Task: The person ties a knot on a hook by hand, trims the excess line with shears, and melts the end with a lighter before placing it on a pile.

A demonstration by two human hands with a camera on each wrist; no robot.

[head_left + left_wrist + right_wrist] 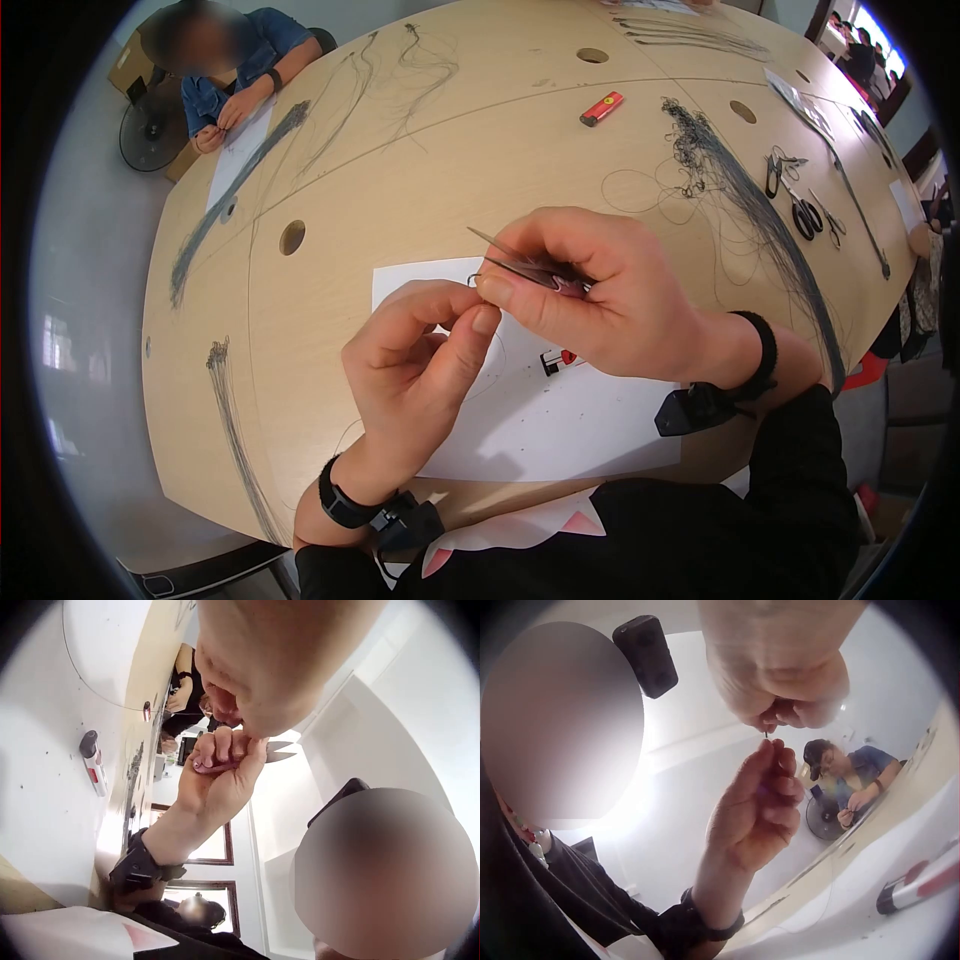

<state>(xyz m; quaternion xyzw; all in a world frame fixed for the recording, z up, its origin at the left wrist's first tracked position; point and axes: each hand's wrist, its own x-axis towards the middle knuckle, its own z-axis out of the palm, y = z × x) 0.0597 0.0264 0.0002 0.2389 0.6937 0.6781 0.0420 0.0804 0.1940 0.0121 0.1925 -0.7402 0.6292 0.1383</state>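
My right hand (610,290) holds small scissors (535,272), their pointed blades sticking out past the thumb and forefinger toward the left. In the left wrist view the blades stand a little apart, and the reddish handle (215,766) lies within the curled fingers. With thumb and forefinger my left hand (415,360) pinches a short dark strand (473,279), which curves up at the fingertips. The fingertips of both hands meet there, above a white sheet of paper (560,440). A thin line trails below the left hand.
On the paper lies a red and black lighter (549,363) among dark specks. Another red lighter (602,108) lies farther back. Bundles of dark strands (765,210) spread at right and left (245,175). Black-handled scissors (805,215) lie far right. Another person (240,60) sits across the table.
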